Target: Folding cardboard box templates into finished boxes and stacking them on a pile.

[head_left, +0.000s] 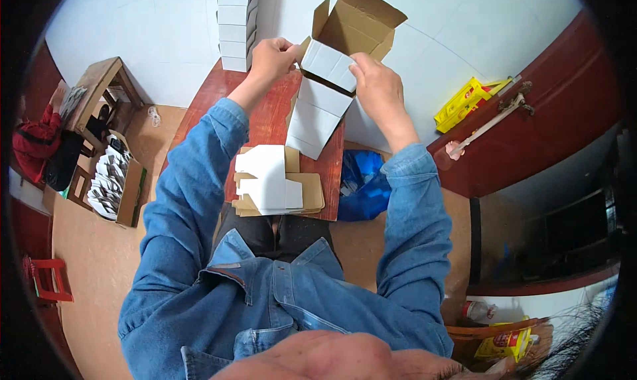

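Cardboard box point(330, 81), white outside, brown inside, pinched by both hands: left point(272, 56), right point(375, 81).

A small red-brown wooden table point(265, 118) stands over the tan floor point(93, 260). On its near edge lies a stack of flat unfolded cartons point(275, 181), white on top and brown below. At its far left corner stands a pile of white folded boxes point(235, 25). A box being folded point(322, 111) rests on the table's right side.
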A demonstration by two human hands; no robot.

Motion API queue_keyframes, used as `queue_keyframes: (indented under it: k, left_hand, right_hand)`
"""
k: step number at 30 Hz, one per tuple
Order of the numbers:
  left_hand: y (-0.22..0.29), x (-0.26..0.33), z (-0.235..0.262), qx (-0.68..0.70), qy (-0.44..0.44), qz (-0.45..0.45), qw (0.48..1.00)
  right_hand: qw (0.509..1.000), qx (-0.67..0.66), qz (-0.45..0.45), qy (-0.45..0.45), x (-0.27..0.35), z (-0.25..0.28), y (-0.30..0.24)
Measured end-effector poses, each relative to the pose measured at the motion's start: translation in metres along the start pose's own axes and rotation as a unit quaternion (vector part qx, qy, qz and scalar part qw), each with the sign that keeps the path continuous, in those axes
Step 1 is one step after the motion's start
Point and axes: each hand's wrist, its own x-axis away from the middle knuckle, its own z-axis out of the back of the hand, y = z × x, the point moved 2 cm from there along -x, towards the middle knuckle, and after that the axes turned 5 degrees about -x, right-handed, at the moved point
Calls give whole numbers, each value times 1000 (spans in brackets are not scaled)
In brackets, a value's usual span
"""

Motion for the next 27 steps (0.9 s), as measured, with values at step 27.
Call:
queue_keyframes:
  k: [27]
  left_hand:
    - [-176,163,74,-224,21,13,974]
  right_hand:
    - [959,-237,-158,-7,126,-15,-27]
